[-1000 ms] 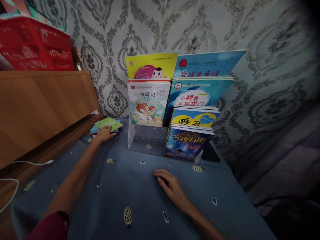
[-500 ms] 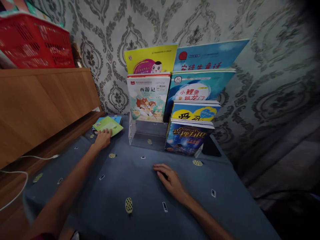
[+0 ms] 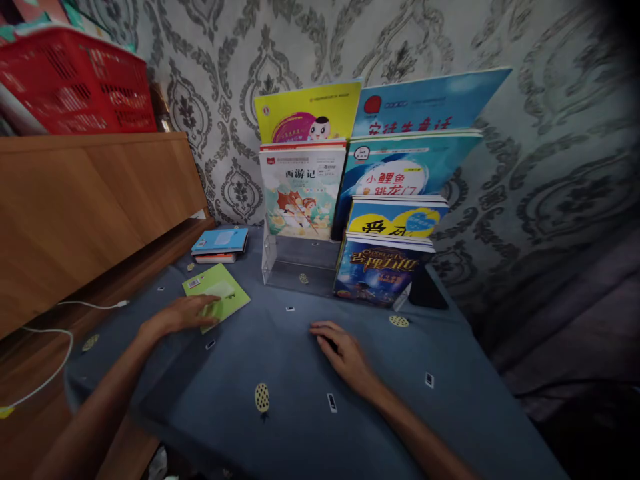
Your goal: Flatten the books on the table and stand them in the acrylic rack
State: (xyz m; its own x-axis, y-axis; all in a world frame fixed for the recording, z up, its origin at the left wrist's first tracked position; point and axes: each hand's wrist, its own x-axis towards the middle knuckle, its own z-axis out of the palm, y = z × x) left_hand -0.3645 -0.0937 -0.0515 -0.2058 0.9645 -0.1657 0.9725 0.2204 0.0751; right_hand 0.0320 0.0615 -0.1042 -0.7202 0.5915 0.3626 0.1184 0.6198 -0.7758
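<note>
A thin green book [image 3: 227,283] with a white label lies at an angle on the left of the cloth-covered table. My left hand [image 3: 193,312] grips its near left side, fingers across the cover. Behind it is a small stack of books, a blue book [image 3: 220,240] on top. My right hand [image 3: 345,357] rests on the cloth in front of the rack, loosely curved, thumb and fingers apart, holding nothing. A clear acrylic book rack [image 3: 300,273] displays several picture books, among them a white-covered book [image 3: 305,193] and a dark blue book [image 3: 375,273].
On the left, a wooden cabinet [image 3: 95,200] carries a red plastic basket [image 3: 100,83]. A white cable [image 3: 67,353] runs along the left side. Behind the rack's right end lies a dark flat object [image 3: 427,290]. Patterned wallpaper [image 3: 235,180] covers the wall behind.
My left hand has brought the green book off the stack towards me, uncovering the blue book. My right hand has hardly moved. The view has shifted slightly.
</note>
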